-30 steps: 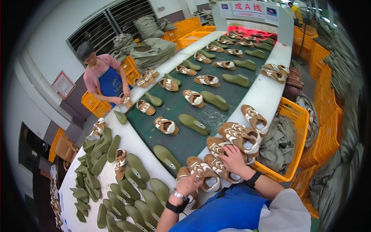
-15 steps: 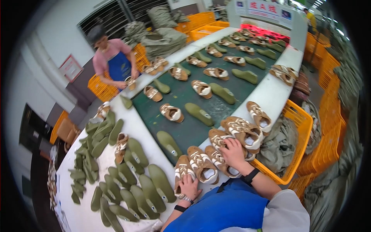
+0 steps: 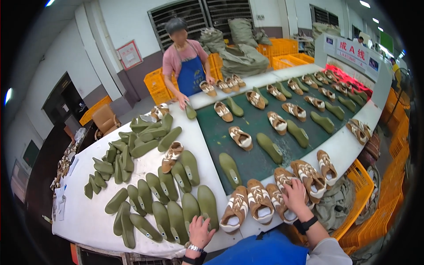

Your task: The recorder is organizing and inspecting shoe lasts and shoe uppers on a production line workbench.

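Fingers spread and grasping nothing, the person's left hand [image 3: 201, 232] is at two green lasts [image 3: 207, 204], lower centre; contact is unclear. The right hand [image 3: 295, 195], right of centre in the lower half, rests on a brown-and-white shoe [image 3: 282, 175] beside the green belt [image 3: 256, 119]; whether it grips cannot be told.

White table [image 3: 84, 216]: green shoe lasts [image 3: 207, 205], heaped toward the back, in loose rows nearer, brown-and-white shoes [image 3: 172, 157] among them | dark green belt [image 3: 210, 132]: lasts and shoes interspersed | right white ledge [image 3: 373, 115]: lined-up shoes (front ones toe toward the belt) | far white ledge [image 3: 265, 78]: more shoes
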The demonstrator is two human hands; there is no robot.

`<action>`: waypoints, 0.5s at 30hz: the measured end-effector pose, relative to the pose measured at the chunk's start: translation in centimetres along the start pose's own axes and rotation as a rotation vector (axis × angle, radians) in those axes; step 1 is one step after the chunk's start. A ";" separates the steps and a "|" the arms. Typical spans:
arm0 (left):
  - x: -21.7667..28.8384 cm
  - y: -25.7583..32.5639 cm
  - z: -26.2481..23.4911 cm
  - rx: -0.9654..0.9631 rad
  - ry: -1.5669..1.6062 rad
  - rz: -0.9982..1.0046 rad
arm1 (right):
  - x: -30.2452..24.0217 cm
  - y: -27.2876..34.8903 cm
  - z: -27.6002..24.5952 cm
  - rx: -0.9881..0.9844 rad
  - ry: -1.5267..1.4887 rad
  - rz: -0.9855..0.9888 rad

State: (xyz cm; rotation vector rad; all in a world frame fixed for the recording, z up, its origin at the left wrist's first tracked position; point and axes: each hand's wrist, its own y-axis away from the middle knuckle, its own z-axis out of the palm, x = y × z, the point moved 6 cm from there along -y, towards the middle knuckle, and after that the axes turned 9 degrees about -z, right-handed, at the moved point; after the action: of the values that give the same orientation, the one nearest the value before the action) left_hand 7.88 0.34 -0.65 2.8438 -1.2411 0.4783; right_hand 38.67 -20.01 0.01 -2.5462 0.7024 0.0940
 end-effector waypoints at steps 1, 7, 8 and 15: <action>-2.0 0.8 0.5 0.011 -0.008 -0.056 | -1.8 -1.0 -0.3 0.028 -0.077 -0.075; -3.9 2.4 2.8 -0.108 -0.247 -0.068 | -18.4 -1.3 6.5 -0.696 -0.563 -0.395; -4.0 2.2 2.1 -0.046 -0.130 -0.064 | -20.7 -1.1 7.6 -0.746 -0.531 -0.445; -9.9 2.8 0.9 0.031 0.203 -0.169 | -27.5 -1.7 10.7 -0.782 -0.298 -0.727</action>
State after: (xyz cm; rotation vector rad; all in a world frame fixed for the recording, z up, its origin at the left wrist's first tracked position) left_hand -0.19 5.40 -4.55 2.8059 -0.9587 0.7615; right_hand 16.40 -0.90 -3.38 -3.2304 -0.5032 0.5730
